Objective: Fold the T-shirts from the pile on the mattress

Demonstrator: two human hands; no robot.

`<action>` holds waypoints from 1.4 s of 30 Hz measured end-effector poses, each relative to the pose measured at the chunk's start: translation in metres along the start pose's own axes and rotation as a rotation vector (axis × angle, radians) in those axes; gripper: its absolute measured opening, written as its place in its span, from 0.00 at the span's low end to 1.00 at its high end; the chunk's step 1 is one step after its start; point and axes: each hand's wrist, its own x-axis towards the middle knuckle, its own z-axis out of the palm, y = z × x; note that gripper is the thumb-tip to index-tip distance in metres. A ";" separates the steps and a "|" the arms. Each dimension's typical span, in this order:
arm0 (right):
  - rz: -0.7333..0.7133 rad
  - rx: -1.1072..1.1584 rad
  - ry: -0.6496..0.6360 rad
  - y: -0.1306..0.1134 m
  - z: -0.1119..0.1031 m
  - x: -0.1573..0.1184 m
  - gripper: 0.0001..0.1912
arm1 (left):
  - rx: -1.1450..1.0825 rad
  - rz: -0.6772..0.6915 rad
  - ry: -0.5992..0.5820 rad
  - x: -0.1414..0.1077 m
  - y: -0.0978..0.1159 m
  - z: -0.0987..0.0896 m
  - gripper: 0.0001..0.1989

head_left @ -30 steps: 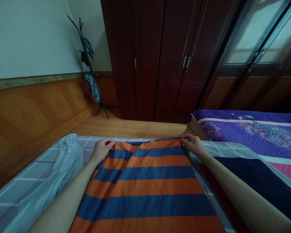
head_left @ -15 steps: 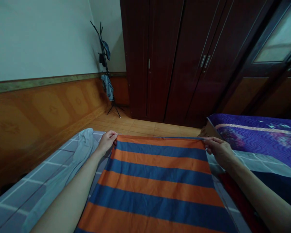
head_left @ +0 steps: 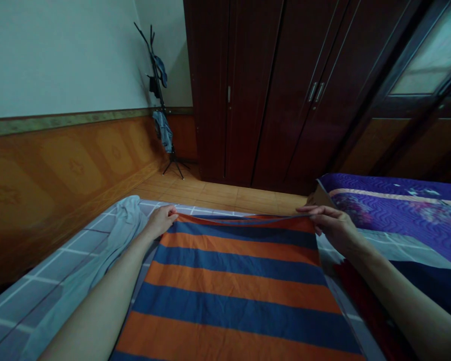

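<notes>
Holds a striped cloth (head_left: 240, 291), orange and blue in broad crosswise bands, stretched out above the near bed (head_left: 48, 281) between both arms. Runs down out of view at the bottom, with light creases through the middle bands. Dips slightly along the far edge, showing two layers there with a narrow gap between them.

Pinches the far left corner with the left hand (head_left: 162, 220), thumb and fingers closed on the fabric. Grips the far right corner with the right hand (head_left: 334, 225), thumb and fingers together on the edge and some fingertips reaching past it.

Shows a pale crumpled cloth (head_left: 126, 223) to the left of the left hand, lying on the bed's checked sheet. Has a red cloth (head_left: 364, 301) beside the right edge of the stripes, partly behind the right forearm, and a dark blue patch (head_left: 432, 281) farther right.

Shows purple flowered bedding (head_left: 394, 200) beyond, at the right. Faces a dark wardrobe (head_left: 263, 90) across the tiled floor (head_left: 218, 195), with a coat rack (head_left: 160, 95) standing left of it.
</notes>
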 end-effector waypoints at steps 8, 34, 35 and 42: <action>0.087 0.201 -0.053 -0.011 -0.003 -0.003 0.05 | 0.184 0.036 0.013 -0.001 0.000 0.000 0.07; -0.227 -1.564 -0.110 0.026 -0.002 0.000 0.10 | 0.452 -0.045 0.099 -0.008 0.003 -0.001 0.11; -0.219 -1.569 -0.093 0.027 -0.001 0.001 0.10 | 0.448 -0.058 0.104 -0.009 0.004 -0.001 0.11; -0.192 -1.603 0.001 0.033 0.006 0.004 0.11 | 0.362 -0.087 0.178 -0.007 0.006 0.007 0.07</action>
